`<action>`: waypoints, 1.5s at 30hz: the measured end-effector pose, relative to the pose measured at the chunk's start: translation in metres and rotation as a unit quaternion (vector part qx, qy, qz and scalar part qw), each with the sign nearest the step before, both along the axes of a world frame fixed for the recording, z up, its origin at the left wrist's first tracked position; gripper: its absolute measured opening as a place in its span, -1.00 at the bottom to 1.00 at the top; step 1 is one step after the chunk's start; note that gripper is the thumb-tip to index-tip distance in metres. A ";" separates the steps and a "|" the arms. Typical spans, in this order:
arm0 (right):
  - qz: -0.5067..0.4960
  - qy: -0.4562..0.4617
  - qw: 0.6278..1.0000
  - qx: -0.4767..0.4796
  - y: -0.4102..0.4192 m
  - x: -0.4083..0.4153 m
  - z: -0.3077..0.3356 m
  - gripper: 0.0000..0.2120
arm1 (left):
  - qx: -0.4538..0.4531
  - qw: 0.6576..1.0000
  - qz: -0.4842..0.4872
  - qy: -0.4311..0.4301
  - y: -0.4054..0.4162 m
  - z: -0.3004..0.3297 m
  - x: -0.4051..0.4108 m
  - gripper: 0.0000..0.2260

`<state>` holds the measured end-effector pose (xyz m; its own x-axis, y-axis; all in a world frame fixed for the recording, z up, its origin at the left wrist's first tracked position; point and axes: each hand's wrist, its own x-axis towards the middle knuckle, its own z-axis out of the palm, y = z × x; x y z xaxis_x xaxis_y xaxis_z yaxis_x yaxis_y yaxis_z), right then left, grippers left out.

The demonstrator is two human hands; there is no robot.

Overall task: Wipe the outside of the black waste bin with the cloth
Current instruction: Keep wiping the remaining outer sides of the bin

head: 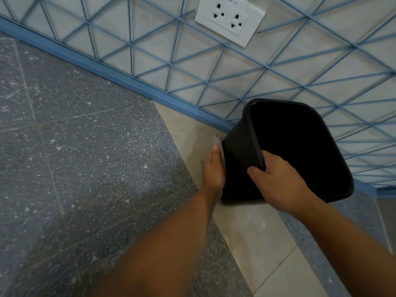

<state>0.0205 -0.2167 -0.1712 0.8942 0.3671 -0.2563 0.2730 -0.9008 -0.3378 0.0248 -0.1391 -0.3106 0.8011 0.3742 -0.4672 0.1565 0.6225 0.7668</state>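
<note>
The black waste bin stands on the floor by the wall, tilted, with its dark open mouth facing me. My right hand grips the near rim, thumb on the outer wall and fingers curled over the edge into the bin. My left hand presses a white cloth flat against the bin's left outer side. Only a thin strip of the cloth shows between my fingers and the bin; the rest is hidden behind my hand.
A wall with a blue triangle pattern and a blue skirting board runs behind the bin. A white double socket sits on the wall above. The floor is dark speckled tile with a pale strip under the bin.
</note>
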 end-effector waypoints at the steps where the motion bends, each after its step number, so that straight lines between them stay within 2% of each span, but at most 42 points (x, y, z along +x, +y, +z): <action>1: -0.001 -0.004 1.000 0.001 -0.001 0.000 -0.001 -0.94 | -0.037 0.999 0.003 0.017 0.002 0.000 0.007 -0.54; 3: -0.001 -0.007 1.000 0.001 -0.001 -0.002 -0.002 -0.95 | -0.033 0.999 0.005 0.012 0.000 0.008 0.006 -0.53; 6: 0.003 -0.008 1.000 -0.001 -0.002 -0.003 -0.002 -0.95 | 0.018 0.998 -0.008 -0.065 -0.011 0.005 -0.015 -0.53; 8: 0.007 -0.007 1.000 0.001 -0.002 -0.003 -0.003 -0.95 | 0.025 0.999 -0.019 -0.033 -0.006 -0.009 -0.010 -0.52; 11: 0.007 -0.006 1.000 0.010 -0.003 -0.003 -0.004 -0.95 | -0.043 0.999 -0.022 0.007 0.001 -0.002 0.007 -0.50; 15: 0.017 -0.006 1.000 0.004 -0.004 -0.002 -0.003 -0.95 | -0.029 0.996 -0.006 -0.089 -0.012 -0.003 -0.009 -0.52; 19: 0.017 -0.005 1.000 0.008 -0.004 -0.003 -0.003 -0.94 | -0.069 0.997 -0.004 -0.021 0.002 0.001 0.006 -0.54; 23: 0.014 -0.007 1.000 0.003 -0.003 -0.001 -0.002 -0.93 | 0.009 0.997 -0.002 -0.082 -0.011 0.006 -0.016 -0.53; 24: 0.012 -0.007 1.000 0.002 -0.003 -0.002 -0.002 -0.93 | 0.014 0.998 -0.007 -0.064 -0.009 0.001 -0.018 -0.55; 26: 0.010 -0.009 1.000 0.005 -0.003 -0.002 -0.003 -0.94 | -0.031 0.999 -0.017 -0.018 0.000 -0.004 -0.010 -0.55; 28: 0.011 -0.009 1.000 0.007 -0.003 -0.002 -0.003 -0.93 | -0.063 0.997 -0.007 -0.041 0.000 0.007 -0.001 -0.55; 32: 0.016 -0.013 1.000 -0.003 -0.002 -0.001 -0.003 -0.94 | 0.020 0.997 -0.007 -0.076 -0.011 0.010 -0.018 -0.56; 34: 0.016 -0.018 1.000 -0.006 -0.002 -0.001 -0.003 -0.95 | 0.036 0.999 -0.019 -0.005 -0.003 0.004 -0.013 -0.56; 35: 0.016 -0.018 1.000 -0.003 -0.002 -0.001 -0.003 -0.95 | 0.005 0.999 -0.036 0.018 0.004 0.008 -0.008 -0.54; 37: 0.018 -0.015 1.000 0.000 -0.002 -0.002 -0.003 -0.94 | -0.050 0.997 -0.044 -0.023 0.006 0.014 0.000 -0.53; 39: 0.019 -0.011 1.000 0.001 -0.002 -0.002 -0.002 -0.92 | -0.050 0.997 -0.040 -0.047 0.004 0.015 -0.003 -0.55; 45: 0.017 -0.009 1.000 -0.003 0.000 -0.002 0.000 -0.85 | -0.035 0.998 -0.032 -0.040 0.003 0.014 -0.001 -0.54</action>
<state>0.0183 -0.2166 -0.1715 0.8855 0.3967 -0.2419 0.3103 -0.8924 -0.3275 0.0239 -0.1358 -0.2964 0.8577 0.2904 -0.4242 0.1377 0.6652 0.7339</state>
